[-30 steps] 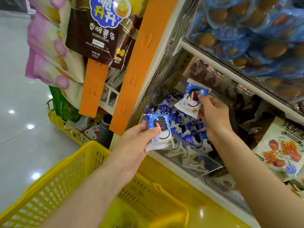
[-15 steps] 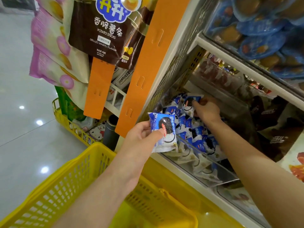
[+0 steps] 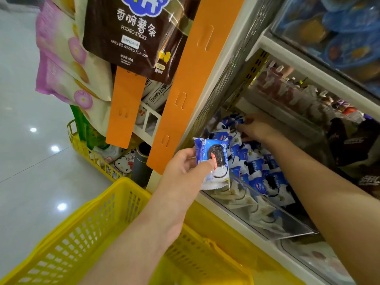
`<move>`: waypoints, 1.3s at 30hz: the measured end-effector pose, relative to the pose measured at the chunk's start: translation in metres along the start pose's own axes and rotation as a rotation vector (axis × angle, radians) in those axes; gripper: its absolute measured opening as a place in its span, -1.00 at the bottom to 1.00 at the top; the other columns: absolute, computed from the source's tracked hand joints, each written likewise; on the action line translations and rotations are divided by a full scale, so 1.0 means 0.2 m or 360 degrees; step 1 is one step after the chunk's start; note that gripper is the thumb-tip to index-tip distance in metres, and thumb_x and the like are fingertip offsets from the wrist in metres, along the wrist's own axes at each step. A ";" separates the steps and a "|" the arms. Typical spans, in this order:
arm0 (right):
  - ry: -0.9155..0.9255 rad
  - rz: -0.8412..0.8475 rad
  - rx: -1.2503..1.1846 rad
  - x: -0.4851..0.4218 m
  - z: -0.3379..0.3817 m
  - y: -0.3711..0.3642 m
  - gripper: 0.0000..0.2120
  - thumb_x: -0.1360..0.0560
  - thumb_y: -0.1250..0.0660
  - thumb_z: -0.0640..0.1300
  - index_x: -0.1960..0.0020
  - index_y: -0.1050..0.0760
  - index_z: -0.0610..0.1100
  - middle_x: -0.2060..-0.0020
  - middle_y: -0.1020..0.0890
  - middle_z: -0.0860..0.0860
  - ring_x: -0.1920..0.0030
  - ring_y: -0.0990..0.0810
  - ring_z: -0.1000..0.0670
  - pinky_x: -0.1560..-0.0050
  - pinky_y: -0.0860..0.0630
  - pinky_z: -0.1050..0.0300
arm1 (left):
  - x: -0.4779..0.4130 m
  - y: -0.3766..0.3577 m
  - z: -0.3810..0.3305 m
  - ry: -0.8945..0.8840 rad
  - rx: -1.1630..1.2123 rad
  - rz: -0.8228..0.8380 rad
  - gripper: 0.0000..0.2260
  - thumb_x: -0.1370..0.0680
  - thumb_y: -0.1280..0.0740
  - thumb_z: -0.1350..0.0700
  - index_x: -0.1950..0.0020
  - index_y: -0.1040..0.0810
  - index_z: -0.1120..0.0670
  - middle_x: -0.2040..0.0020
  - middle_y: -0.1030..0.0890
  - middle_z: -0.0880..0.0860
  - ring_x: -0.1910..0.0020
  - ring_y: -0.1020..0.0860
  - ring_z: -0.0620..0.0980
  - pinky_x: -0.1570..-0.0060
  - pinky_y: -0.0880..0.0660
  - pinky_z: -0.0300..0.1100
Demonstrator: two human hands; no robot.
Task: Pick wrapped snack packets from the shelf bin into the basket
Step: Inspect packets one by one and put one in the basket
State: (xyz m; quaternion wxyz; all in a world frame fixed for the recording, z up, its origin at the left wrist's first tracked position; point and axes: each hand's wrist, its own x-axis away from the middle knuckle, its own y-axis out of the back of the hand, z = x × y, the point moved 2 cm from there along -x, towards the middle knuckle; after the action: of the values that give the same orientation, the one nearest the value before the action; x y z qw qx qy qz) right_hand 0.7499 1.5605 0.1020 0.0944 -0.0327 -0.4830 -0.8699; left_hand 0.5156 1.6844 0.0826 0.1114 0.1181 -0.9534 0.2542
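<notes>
cam: head-worn, one wide-angle view | from: close in front of the shelf (image 3: 308,73), above its lower tier | facing: forward and down, frame tilted | near: shelf bin (image 3: 267,221) centre-right, basket (image 3: 82,233) directly below at lower left | far: floor (image 3: 30,161) at left

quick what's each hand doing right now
Left hand: holding a blue cookie packet, thumb on its front.
Right hand: down among the packets in the shelf bin; grip cannot be told.

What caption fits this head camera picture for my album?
Left hand holds a blue-and-white wrapped cookie packet; right hand reaches into the clear plastic shelf bin by a yellow basket.
</notes>
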 end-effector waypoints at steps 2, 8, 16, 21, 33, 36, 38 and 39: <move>0.0025 -0.0038 0.0139 -0.03 0.03 -0.03 -0.94 -0.52 -0.30 -0.18 0.05 -0.46 -0.17 0.15 -0.51 -0.11 0.14 -0.59 -0.13 0.02 -0.58 0.00 | 0.00 0.01 0.00 0.0004 -0.0022 -0.0007 -0.79 -0.48 -0.35 0.16 -0.09 -0.49 -0.03 0.01 -0.66 -0.02 0.06 -0.64 -0.12 -0.08 -0.53 -0.12; -0.0185 0.0115 0.0239 -0.04 0.06 -0.06 -0.79 -0.51 -0.32 -0.18 0.24 -0.37 -0.19 0.38 -0.51 -0.09 0.41 -0.51 0.00 0.54 -0.50 0.24 | -0.01 0.02 -0.01 0.0001 -0.0053 0.0000 -0.78 -0.50 -0.33 0.17 -0.12 -0.48 -0.02 -0.01 -0.65 -0.02 0.03 -0.63 -0.12 -0.05 -0.54 -0.16; 0.0093 -0.0150 0.0116 -0.01 0.01 -0.08 -0.64 -0.55 -0.24 -0.01 0.37 -0.39 -0.13 0.29 -0.54 -0.17 0.19 -0.52 -0.11 0.01 -0.48 0.01 | -0.01 0.02 -0.02 -0.0013 -0.0074 0.0021 -0.79 -0.50 -0.33 0.16 -0.11 -0.48 -0.04 -0.02 -0.65 -0.03 0.03 -0.63 -0.13 -0.05 -0.54 -0.16; 0.0256 -0.0296 -0.0018 0.13 0.04 -0.03 -0.72 -0.56 -0.22 -0.03 -0.07 -0.52 -0.23 0.09 -0.60 -0.14 0.07 -0.55 -0.09 0.03 -0.45 0.09 | 0.00 0.01 -0.01 -0.0014 -0.0122 0.0016 -0.77 -0.51 -0.33 0.17 -0.15 -0.48 -0.02 -0.04 -0.64 -0.02 0.00 -0.62 -0.10 -0.10 -0.51 -0.13; 0.0830 -0.0329 -0.0388 0.94 0.05 -0.13 -0.82 -0.55 -0.23 -0.05 -0.11 -0.49 -0.04 0.09 -0.55 0.16 0.12 -0.50 0.21 0.21 -0.42 0.44 | 0.09 -0.03 0.06 -0.0029 -0.0239 0.0016 -0.79 -0.52 -0.32 0.12 -0.15 -0.50 0.05 -0.07 -0.62 0.09 -0.08 -0.59 0.05 -0.23 -0.43 0.10; 0.0663 -0.0209 -0.0620 1.00 0.02 -0.16 -0.78 -0.52 -0.26 -0.04 -0.14 -0.51 -0.04 0.07 -0.59 0.10 0.10 -0.55 0.15 0.06 -0.52 0.24 | 0.11 -0.02 0.10 -0.0020 -0.0282 0.0013 -0.85 -0.53 -0.28 0.14 -0.09 -0.52 0.02 -0.05 -0.63 0.10 -0.09 -0.58 0.07 -0.21 -0.44 0.11; 0.0550 -0.0123 -0.0771 1.03 0.01 -0.16 -0.78 -0.50 -0.30 -0.06 -0.14 -0.50 -0.04 0.09 -0.60 0.07 0.07 -0.59 0.07 -0.02 -0.56 0.06 | 0.12 -0.01 0.11 -0.0064 -0.0361 -0.0002 -0.86 -0.53 -0.26 0.17 -0.05 -0.51 -0.01 -0.02 -0.62 0.06 -0.06 -0.58 0.00 -0.09 -0.49 -0.03; 0.0516 -0.0086 -0.0822 1.04 0.01 -0.16 -0.77 -0.48 -0.32 -0.07 -0.13 -0.51 -0.04 0.09 -0.61 0.05 0.06 -0.60 0.04 -0.04 -0.57 0.01 | 0.12 -0.01 0.11 -0.0110 -0.0418 -0.0013 -0.86 -0.53 -0.25 0.18 -0.03 -0.50 -0.03 0.01 -0.62 0.03 -0.01 -0.59 -0.05 0.03 -0.49 -0.16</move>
State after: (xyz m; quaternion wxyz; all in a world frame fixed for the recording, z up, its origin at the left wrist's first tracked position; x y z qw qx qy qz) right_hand 0.5402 1.5520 0.1065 0.1355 0.0966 -0.2252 -0.9600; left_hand 0.4896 1.6672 0.0706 0.0939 0.1152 -0.9813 0.1224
